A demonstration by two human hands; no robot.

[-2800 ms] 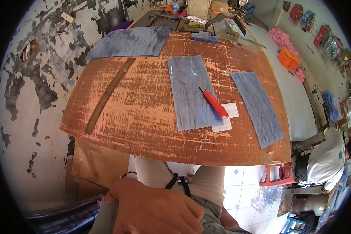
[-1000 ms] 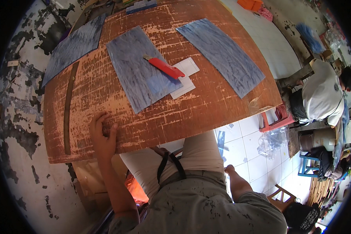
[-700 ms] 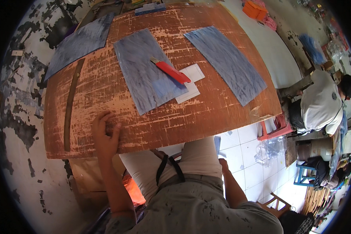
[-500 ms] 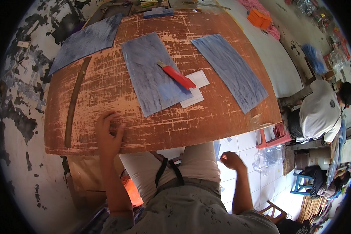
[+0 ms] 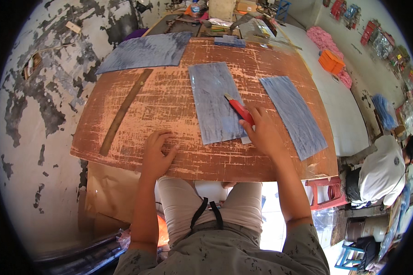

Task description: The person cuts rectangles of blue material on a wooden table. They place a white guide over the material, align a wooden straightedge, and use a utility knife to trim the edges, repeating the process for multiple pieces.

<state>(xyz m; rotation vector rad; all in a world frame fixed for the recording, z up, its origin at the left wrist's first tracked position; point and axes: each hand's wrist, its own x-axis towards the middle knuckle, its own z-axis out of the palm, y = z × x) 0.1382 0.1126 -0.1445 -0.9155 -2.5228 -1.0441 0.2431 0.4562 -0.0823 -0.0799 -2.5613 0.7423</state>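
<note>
The left hand (image 5: 157,156) lay half open near the table's (image 5: 165,110) near edge, fingers loosely curved, thumb apart. The right hand (image 5: 264,134) was at the near end of the red knife (image 5: 239,110), partly curled around its handle; whether it gripped firmly, one could not tell. The knife lay over the middle grey-blue sheet (image 5: 213,101), blade toward the far left.
</note>
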